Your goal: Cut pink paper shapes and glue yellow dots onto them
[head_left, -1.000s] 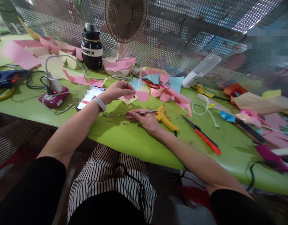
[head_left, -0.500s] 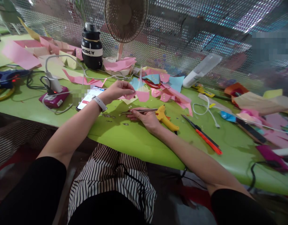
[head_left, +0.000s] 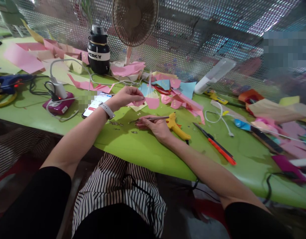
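My left hand (head_left: pixel 131 96), with a white watch on its wrist, is raised over the table with thumb and fingers pinched together. What they hold, if anything, is too small to make out. Pink paper (head_left: pixel 152 103) shows just beyond its fingertips. My right hand (head_left: pixel 156 127) rests low on the green table, fingers closed on metal tweezers (head_left: pixel 159 118). The tweezers' tips point left, with a tiny pale bit near them. Small shiny pieces (head_left: pixel 116 123) lie scattered left of the tips. A yellow glue gun (head_left: pixel 179 128) lies right behind my right hand.
A lit phone (head_left: pixel 94 105) lies beside my left forearm, near a purple power strip (head_left: pixel 58 105). Behind stand a black bottle (head_left: pixel 98 49) and a fan (head_left: pixel 135 20). Scissors with orange handles (head_left: pixel 221 151) lie right. Cut papers (head_left: pixel 183 99) and a white cable (head_left: pixel 221 116) spread around.
The tweezers' tips have shifted slightly to the right with my right hand. My left hand stays pinched in nearly the same place; the whole view has moved a little.
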The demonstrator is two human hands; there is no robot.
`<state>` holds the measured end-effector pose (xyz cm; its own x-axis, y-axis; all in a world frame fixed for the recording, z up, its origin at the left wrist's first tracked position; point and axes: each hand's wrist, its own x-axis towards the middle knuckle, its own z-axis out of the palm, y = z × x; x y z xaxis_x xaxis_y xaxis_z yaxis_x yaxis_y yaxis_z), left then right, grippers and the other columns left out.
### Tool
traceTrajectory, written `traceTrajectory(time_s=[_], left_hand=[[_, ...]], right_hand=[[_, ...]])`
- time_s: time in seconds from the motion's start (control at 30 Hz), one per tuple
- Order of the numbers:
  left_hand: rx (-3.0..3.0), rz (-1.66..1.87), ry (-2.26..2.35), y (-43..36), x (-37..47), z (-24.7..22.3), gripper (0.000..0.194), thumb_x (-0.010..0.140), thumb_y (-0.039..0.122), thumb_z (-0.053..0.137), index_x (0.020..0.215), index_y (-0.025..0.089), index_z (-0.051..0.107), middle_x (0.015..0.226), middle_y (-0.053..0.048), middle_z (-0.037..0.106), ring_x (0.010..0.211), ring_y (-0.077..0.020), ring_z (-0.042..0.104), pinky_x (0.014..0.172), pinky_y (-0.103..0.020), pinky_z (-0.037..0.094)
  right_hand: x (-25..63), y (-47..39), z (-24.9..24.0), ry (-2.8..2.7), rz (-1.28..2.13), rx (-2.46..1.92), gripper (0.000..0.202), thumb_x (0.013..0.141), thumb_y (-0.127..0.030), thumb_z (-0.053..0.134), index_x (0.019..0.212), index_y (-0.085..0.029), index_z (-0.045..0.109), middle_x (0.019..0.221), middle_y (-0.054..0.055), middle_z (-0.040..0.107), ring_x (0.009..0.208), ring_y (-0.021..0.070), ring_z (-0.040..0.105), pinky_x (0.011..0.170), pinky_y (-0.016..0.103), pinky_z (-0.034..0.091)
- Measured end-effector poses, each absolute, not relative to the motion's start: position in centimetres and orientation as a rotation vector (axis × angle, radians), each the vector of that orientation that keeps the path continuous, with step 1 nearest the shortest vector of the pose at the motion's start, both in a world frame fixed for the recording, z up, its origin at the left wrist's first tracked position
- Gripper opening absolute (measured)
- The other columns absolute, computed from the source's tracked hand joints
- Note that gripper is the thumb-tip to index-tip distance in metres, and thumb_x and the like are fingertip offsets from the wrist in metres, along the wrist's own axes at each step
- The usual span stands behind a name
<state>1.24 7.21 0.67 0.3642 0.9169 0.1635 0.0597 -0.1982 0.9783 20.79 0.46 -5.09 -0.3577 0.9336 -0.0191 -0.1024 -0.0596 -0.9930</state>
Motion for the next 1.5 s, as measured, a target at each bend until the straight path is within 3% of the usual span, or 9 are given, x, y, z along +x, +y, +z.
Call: traceTrajectory(time_s=[0.23, 0.53, 0.8, 1.13, 1.5], left_hand=[[1.552, 0.996, 0.908, 7.2, 1.2, 0.5, 0.004, 0.08, 0.011, 0.074, 0.082, 0.009, 0.071, 0.074, -0.004, 0.07, 0.065, -0.0079, 0.06, 0.063, -0.023, 0.044], [1.584, 0.887, 0.913, 6.8, 0.7, 0.9, 0.01, 0.08, 0.017, 0.075, 0.085, 0.01, 0.071, 0.074, -0.004, 0.07, 0.065, -0.0084, 0.061, 0.063, -0.023, 0.045], [1.581, 0.777, 0.898, 6.8, 0.5, 0.7, 0.021, 0.081, 0.021, 0.076, 0.099, 0.011, 0.07, 0.087, -0.007, 0.075, 0.078, -0.0115, 0.068, 0.074, -0.025, 0.052], [1.576, 0.735, 0.865, 6.7, 0.5, 0.6, 0.034, 0.082, 0.023, 0.076, 0.113, 0.011, 0.066, 0.082, -0.004, 0.074, 0.072, -0.0099, 0.067, 0.071, -0.024, 0.051], [1.54, 0.735, 0.79, 6.5, 0.7, 0.8, 0.029, 0.082, 0.02, 0.075, 0.108, 0.013, 0.067, 0.081, -0.003, 0.073, 0.07, -0.0095, 0.067, 0.069, -0.023, 0.052]], right_hand=[[20.7, 0.6, -5.2, -1.377, 1.528, -0.946, 0.042, 0.064, -0.053, 0.089, 0.085, -0.019, 0.074, 0.082, 0.004, 0.08, 0.076, 0.0215, 0.079, 0.075, 0.036, 0.067], [21.0, 0.4, -4.0, -1.424, 1.501, -0.894, 0.042, 0.066, -0.054, 0.087, 0.082, -0.018, 0.073, 0.07, 0.003, 0.077, 0.065, 0.0174, 0.076, 0.063, 0.028, 0.065], [23.4, 0.3, -0.5, -1.448, 1.21, -0.812, 0.033, 0.076, -0.05, 0.082, 0.085, -0.019, 0.076, 0.079, 0.004, 0.079, 0.071, 0.0178, 0.077, 0.074, 0.034, 0.068], [24.3, 1.8, -0.5, -1.541, 0.866, -0.851, 0.038, 0.078, -0.056, 0.079, 0.084, -0.019, 0.075, 0.079, 0.005, 0.079, 0.073, 0.0206, 0.078, 0.07, 0.034, 0.067], [24.3, 1.5, -0.8, -1.637, 0.754, -0.914, 0.036, 0.085, -0.056, 0.073, 0.088, -0.021, 0.075, 0.082, 0.005, 0.079, 0.075, 0.0207, 0.077, 0.07, 0.033, 0.064]])
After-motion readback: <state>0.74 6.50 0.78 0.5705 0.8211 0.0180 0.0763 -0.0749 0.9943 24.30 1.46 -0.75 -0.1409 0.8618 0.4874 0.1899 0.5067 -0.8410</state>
